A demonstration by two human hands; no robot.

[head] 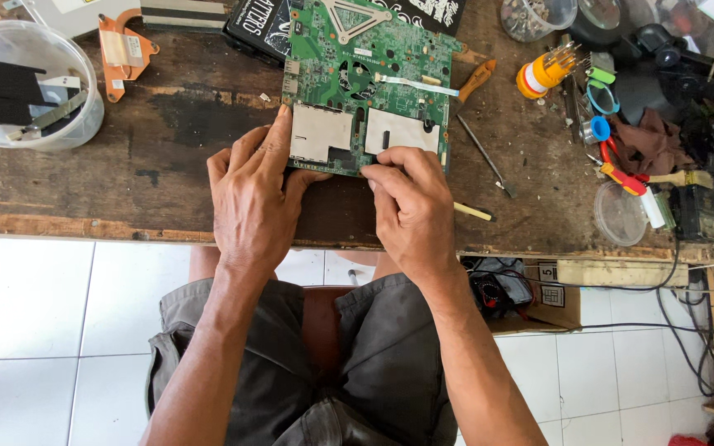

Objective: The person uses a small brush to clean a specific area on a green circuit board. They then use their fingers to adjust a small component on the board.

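A green circuit board (357,74) lies flat on the dark wooden workbench (167,165), with two silver metal shields along its near edge. My left hand (254,198) rests on the board's near left corner, forefinger stretched up along the left shield. My right hand (411,206) pinches at the board's near edge between the two shields, fingers curled tight; what is between the fingertips is hidden. A thin white ribbon cable (415,83) lies across the board's right side.
A screwdriver with an orange handle (477,107) lies right of the board. A clear plastic tub (26,83) holding dark parts stands far left. A copper heat sink piece (121,49) lies at the back left. Tools, cups and cables crowd the right end.
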